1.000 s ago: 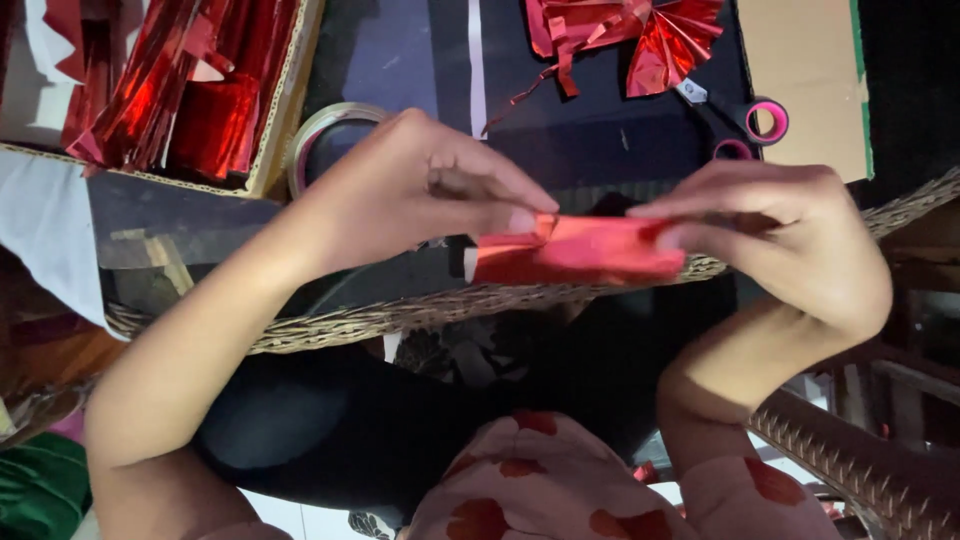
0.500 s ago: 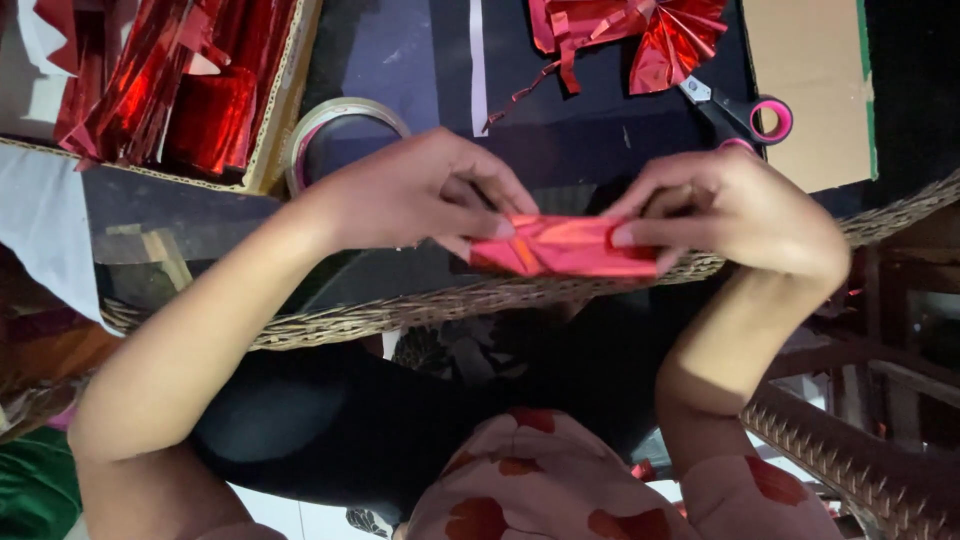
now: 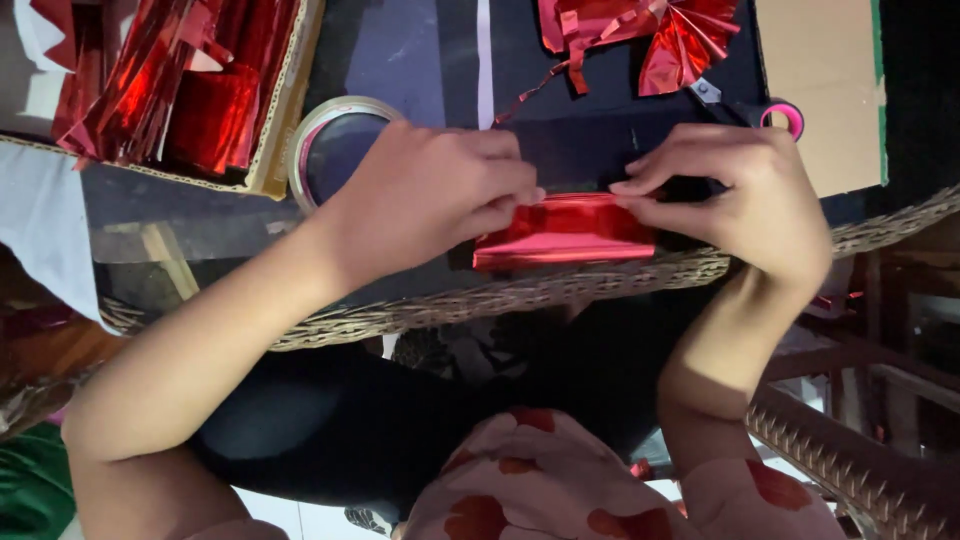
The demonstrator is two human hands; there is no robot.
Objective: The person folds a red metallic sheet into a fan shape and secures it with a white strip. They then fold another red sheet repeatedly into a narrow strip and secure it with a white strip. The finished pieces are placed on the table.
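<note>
A shallow cardboard box (image 3: 268, 150) with a pale scalloped rim stands at the upper left, filled with shiny red foil pieces (image 3: 170, 80). A flat brown cardboard sheet (image 3: 820, 80) with a green edge lies at the upper right.

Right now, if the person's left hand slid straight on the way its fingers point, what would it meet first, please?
Probably the right hand: the left hand points along the folded red foil strip, which both pinch, towards its fingertips.

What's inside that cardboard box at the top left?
The cardboard box holds shiny red foil strips, folded and piled loosely. What lies beneath them, and the box's bottom, is covered. A tape roll rests beside it, near the left hand.
</note>
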